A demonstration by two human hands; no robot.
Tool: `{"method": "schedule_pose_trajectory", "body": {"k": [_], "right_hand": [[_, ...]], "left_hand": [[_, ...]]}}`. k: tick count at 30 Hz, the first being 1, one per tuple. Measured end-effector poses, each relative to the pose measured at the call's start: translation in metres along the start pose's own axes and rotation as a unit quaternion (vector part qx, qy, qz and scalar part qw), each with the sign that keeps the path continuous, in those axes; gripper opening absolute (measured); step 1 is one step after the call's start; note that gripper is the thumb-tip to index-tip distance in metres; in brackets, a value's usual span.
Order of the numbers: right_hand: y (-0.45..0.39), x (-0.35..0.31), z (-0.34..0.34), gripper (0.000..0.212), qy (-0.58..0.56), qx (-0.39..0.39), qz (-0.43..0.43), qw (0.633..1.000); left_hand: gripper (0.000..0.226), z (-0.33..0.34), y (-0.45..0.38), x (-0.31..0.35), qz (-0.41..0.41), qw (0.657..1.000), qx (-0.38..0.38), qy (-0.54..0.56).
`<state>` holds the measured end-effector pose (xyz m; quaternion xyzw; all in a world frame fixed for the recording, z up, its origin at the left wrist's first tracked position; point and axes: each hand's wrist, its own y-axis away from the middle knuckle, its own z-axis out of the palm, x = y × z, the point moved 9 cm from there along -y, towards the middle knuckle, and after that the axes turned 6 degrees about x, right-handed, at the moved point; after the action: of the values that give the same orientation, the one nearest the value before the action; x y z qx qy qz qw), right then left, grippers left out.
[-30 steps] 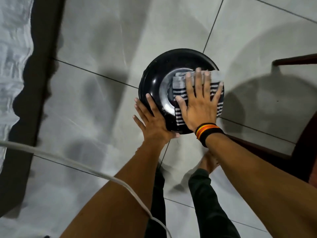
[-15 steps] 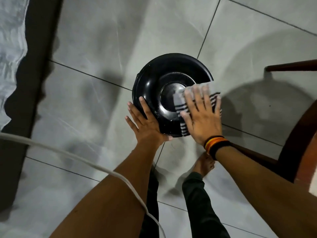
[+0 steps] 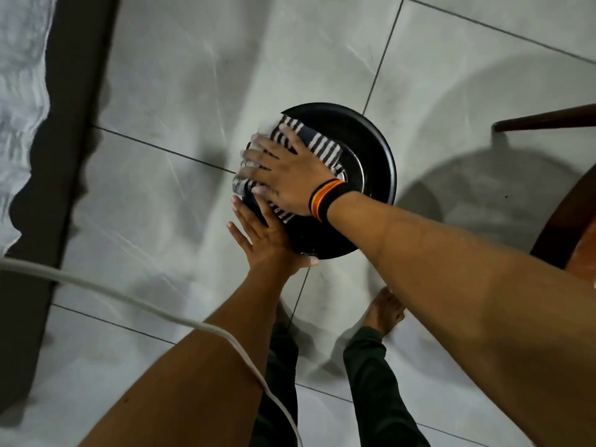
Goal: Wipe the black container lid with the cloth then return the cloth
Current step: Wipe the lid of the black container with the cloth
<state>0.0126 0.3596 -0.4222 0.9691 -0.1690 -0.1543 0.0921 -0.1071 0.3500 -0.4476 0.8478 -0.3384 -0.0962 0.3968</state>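
Right hand [image 3: 288, 177], fingers spread flat, presses the black-and-white striped cloth [image 3: 317, 141] onto the round glossy black container lid [image 3: 371, 150]'s left side; open left hand [image 3: 266, 238] braces its near-left rim.

1. The right hand [image 3: 287, 175] covers the middle of the striped cloth [image 3: 317, 145]; its fingertips are motion-blurred.
2. Hand and cloth hide the left part of the black lid [image 3: 371, 146].
3. The left hand [image 3: 267, 240] covers the lid's near-left rim.
4. The wooden chair [image 3: 564, 227] is cut off by the right edge.
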Motion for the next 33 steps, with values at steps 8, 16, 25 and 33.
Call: {"method": "schedule_pose_trajectory", "body": {"k": [8, 16, 25, 33], "right_hand": [[0.125, 0.099, 0.009, 0.062, -0.178, 0.177, 0.550, 0.797], [0.137, 0.003, 0.046, 0.067, -0.114, 0.091, 0.463, 0.874], [0.070, 0.009, 0.021, 0.065, 0.004, 0.058, 0.176, 0.983], [0.095, 0.031, 0.026, 0.069, -0.028, 0.087, 0.350, 0.932]], "left_hand": [[0.173, -0.001, -0.001, 0.002, 0.022, 0.998, 0.017, 0.057], [0.173, 0.000, -0.003, 0.001, 0.026, 0.996, 0.040, 0.077], [0.176, 0.010, -0.007, -0.011, 0.026, 0.988, 0.076, 0.131], [0.170, 0.030, -0.010, -0.019, -0.016, 0.973, 0.049, 0.225]]}}
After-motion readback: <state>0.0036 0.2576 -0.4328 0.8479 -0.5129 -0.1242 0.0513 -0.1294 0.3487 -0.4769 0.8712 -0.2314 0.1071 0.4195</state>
